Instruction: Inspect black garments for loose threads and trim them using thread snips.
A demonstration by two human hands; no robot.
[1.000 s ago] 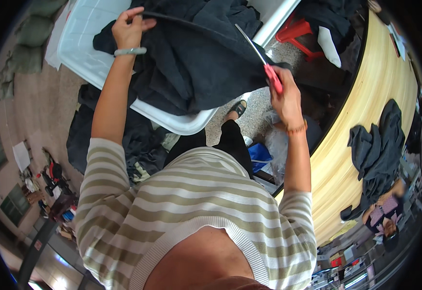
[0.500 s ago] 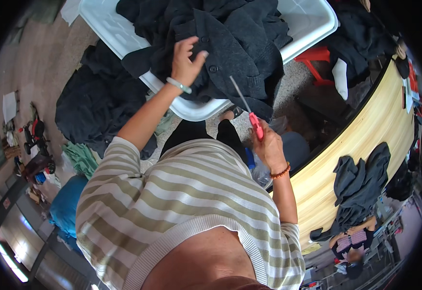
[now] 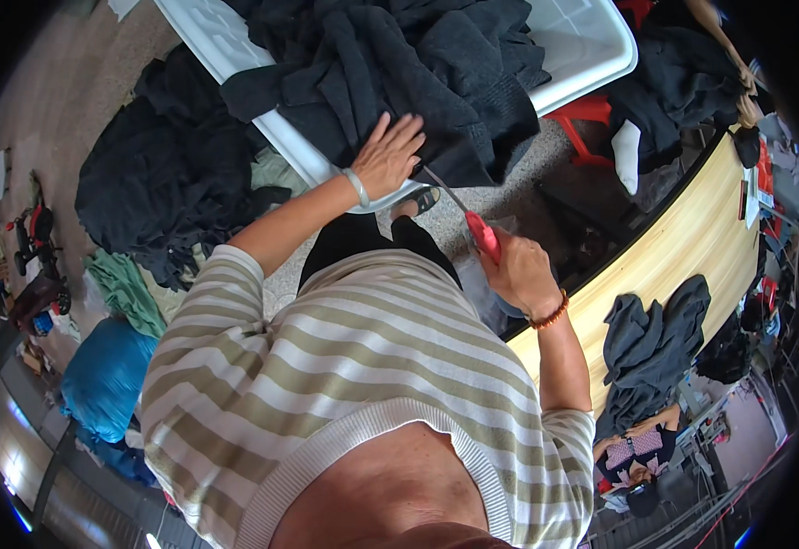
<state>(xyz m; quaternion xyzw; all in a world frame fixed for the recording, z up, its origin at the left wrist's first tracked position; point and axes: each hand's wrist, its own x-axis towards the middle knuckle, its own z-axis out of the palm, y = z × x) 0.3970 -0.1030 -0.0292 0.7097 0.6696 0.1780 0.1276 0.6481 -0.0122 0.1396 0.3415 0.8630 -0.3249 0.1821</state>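
My left hand [image 3: 386, 157] lies on a dark charcoal knit garment [image 3: 463, 119] with its fingers stretched out. That garment hangs over the near edge of a white plastic tub [image 3: 591, 41], which is heaped with similar dark clothes. My right hand [image 3: 523, 274] is closed around a red-handled tool [image 3: 483, 236] with a long, thin metal shaft or blade. The tool's tip points up and left, close to the garment's lower edge beside my left hand. Whether the tip touches the cloth, I cannot tell.
Dark clothes [image 3: 161, 174] are piled left of the tub, near green cloth [image 3: 125, 291] and a blue bundle [image 3: 111, 375]. To the right are a red stool [image 3: 584, 128] and a curved wooden table [image 3: 674, 247] bearing a dark garment [image 3: 655, 339]. Other people are at the table.
My left hand has moved down and right across the garment, whose buttoned front no longer shows. The red-handled tool's tip is now nearer that hand, and my right hand has shifted slightly right.
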